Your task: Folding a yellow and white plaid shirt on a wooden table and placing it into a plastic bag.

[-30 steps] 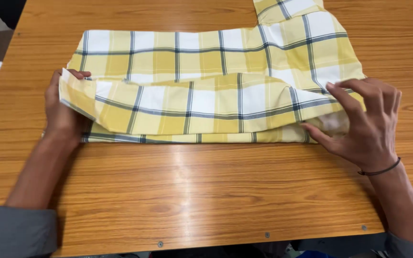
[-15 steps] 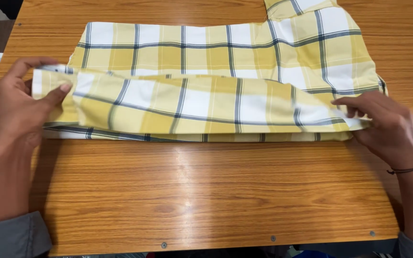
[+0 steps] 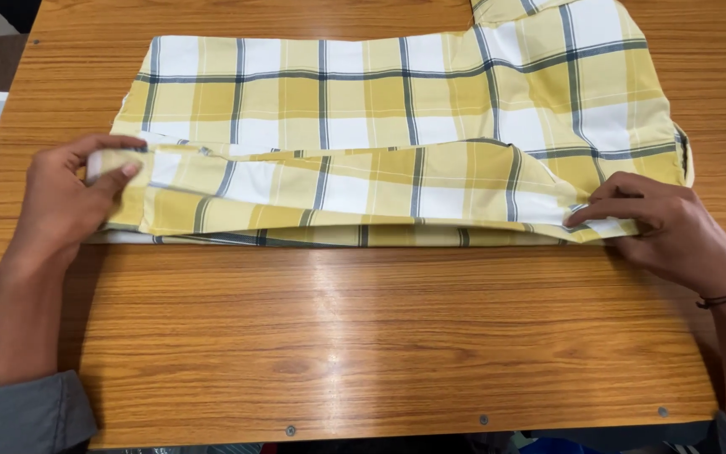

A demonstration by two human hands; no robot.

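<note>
Both hands are busy: the left hand (image 3: 69, 197) pinches the cuff and the right hand (image 3: 665, 223) pinches the sleeve's other end on the yellow checked shirt (image 3: 397, 101), spread on the wooden table (image 3: 363, 336). Folding seems underway; pressing flat is likely needed.

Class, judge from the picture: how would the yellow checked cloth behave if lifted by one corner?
The yellow checked cloth is probably floppy: its folded strip sags and wrinkles between the left hand and right hand. It looks thin and likely light. Lying flat on the table, it would not roll.
</note>
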